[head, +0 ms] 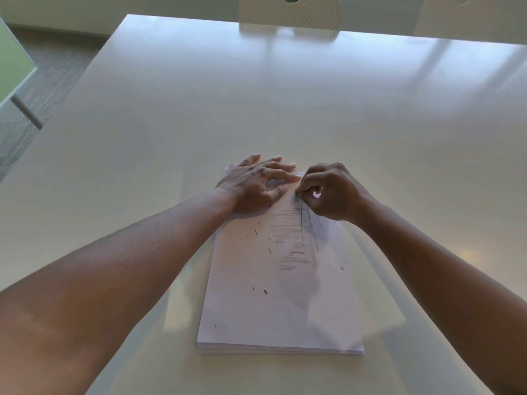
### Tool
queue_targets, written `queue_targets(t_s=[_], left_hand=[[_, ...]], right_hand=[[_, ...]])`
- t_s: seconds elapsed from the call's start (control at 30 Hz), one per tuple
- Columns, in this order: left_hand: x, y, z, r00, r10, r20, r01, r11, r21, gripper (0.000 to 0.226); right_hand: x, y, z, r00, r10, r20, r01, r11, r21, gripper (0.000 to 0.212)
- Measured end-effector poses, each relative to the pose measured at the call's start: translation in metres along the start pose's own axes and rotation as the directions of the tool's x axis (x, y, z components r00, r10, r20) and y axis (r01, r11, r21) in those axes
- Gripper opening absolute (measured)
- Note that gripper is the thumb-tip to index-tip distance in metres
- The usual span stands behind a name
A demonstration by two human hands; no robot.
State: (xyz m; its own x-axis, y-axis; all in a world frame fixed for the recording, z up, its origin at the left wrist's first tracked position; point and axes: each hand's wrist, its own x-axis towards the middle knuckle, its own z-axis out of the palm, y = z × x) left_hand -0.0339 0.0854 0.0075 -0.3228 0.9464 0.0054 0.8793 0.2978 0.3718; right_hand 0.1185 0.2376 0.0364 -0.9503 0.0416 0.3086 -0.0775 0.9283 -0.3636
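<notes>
White paper, a thick stack of sheets (pixel 273 309), lay in the lower middle of the frame on a pale glossy table (pixel 199 95), its near edge squared toward the camera and its far end under both hands. On my remote feed the left hand (pixel 253 183) rested flat on the stack's upper left corner, fingers straight and slightly spread, pressing the top sheet down. The right hand (pixel 328 192) sat just beside it at the upper right of the stack, its fingers curled in and its thumb and fingertips pinching a small dark object (pixel 298 193) against the paper (too small for me to tell what it was). That object touched the sheet right at the top of a patch of grey pencil strokes (pixel 293 238), which ran down the right half of the page as short horizontal hatching crossed by a few long, thin lines. Tiny dark flecks (pixel 265 292) were scattered over the left and middle of the sheet. Both bare forearms reached in from the lower corners of the frame. At the top centre a white perforated chair (pixel 291 12) stood against the table's far edge, with a second chair (pixel 467 15) at the upper right. Grey floor (pixel 42 75) and a green panel (pixel 11 61) showed at the upper left.
</notes>
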Motion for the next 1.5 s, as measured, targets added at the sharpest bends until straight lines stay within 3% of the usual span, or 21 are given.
queue_targets(t_s=[0.1, 0.3, 0.53, 0.77, 0.93, 1.2, 1.37, 1.5], left_hand=[[0.001, -0.003, 0.002, 1.0, 0.002, 0.0, -0.002, 1.0, 0.003, 0.043], [0.003, -0.004, 0.003, 1.0, -0.019, 0.001, 0.019, 1.0, 0.014, 0.044], [0.001, -0.001, 0.0, 0.999, -0.041, -0.009, 0.041, 0.999, -0.005, 0.04], [0.001, -0.002, 0.001, 0.999, -0.039, 0.003, 0.039, 0.999, -0.005, 0.042], [-0.001, 0.001, -0.002, 0.999, -0.035, 0.006, 0.034, 0.999, 0.006, 0.038], [-0.001, 0.003, -0.004, 1.0, -0.026, 0.017, 0.026, 1.0, 0.008, 0.04], [-0.004, 0.008, -0.009, 0.999, -0.038, 0.036, 0.038, 0.999, -0.009, 0.036], [-0.005, 0.01, -0.01, 0.997, -0.067, 0.036, 0.068, 0.998, -0.003, 0.036]], right_hand=[[0.0, 0.003, -0.001, 1.0, 0.027, -0.011, -0.027, 1.0, -0.007, 0.011], [-0.011, -0.01, -0.01, 0.982, -0.096, 0.16, 0.081, 0.992, 0.097, 0.012], [0.003, -0.003, 0.003, 1.0, 0.023, 0.013, -0.023, 1.0, -0.018, 0.015], [-0.007, -0.006, -0.007, 0.987, -0.032, 0.16, 0.028, 0.999, 0.027, 0.013], [0.0, -0.002, -0.002, 0.998, 0.014, 0.062, -0.013, 1.0, -0.015, 0.014], [-0.007, 0.001, -0.011, 0.981, -0.015, 0.192, 0.014, 1.0, 0.006, 0.015], [0.002, 0.003, 0.0, 0.996, -0.048, 0.069, 0.052, 0.997, -0.052, 0.021], [0.006, 0.006, -0.002, 0.993, -0.071, 0.093, 0.077, 0.995, -0.058, 0.024]])
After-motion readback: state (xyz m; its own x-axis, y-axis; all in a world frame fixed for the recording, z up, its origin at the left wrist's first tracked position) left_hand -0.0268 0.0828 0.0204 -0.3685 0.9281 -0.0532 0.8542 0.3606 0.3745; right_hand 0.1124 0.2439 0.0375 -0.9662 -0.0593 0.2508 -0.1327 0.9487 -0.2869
